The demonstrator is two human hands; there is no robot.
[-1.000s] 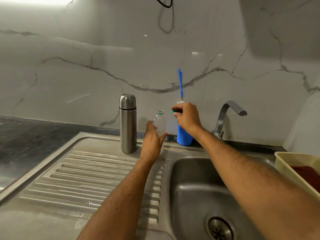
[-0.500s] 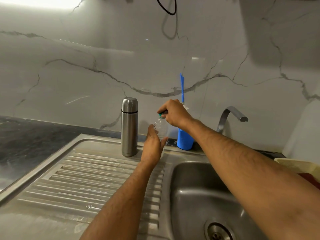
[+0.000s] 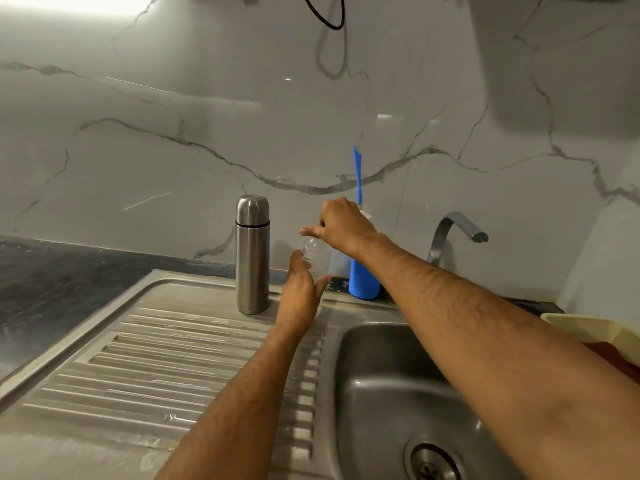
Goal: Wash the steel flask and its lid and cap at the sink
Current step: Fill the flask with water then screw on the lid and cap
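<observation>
- Marble-look wall (image 3: pixel 138 150) behind, dark counter (image 3: pixel 52 282) far left, steel drainboard (image 3: pixel 156 358) w/ ridges; looks damp in spots, so things could skid.
- Flask (image 3: pixel 252 254) stands upright at back of drainboard, cap on, untouched; just left of the hands. Tall & narrow: a bump from the left wrist could prob. tip it.
- Left hand (image 3: pixel 300 299) wrapped round base of small clear bottle (image 3: pixel 316 258); thin plastic, a hard squeeze could crush it or push contents out.
- Right hand (image 3: pixel 341 225) pinched at bottle top, apparently on its cap; cap itself hidden. A slip could drop it into sink (image 3: pixel 398 393) toward drain (image 3: pixel 431 465).
- Blue holder (image 3: pixel 363 282) w/ brush just behind right forearm; arm swing may knock it.
- Tap (image 3: pixel 453 233) off; cream basket (image 3: pixel 595 330) at right edge.
</observation>
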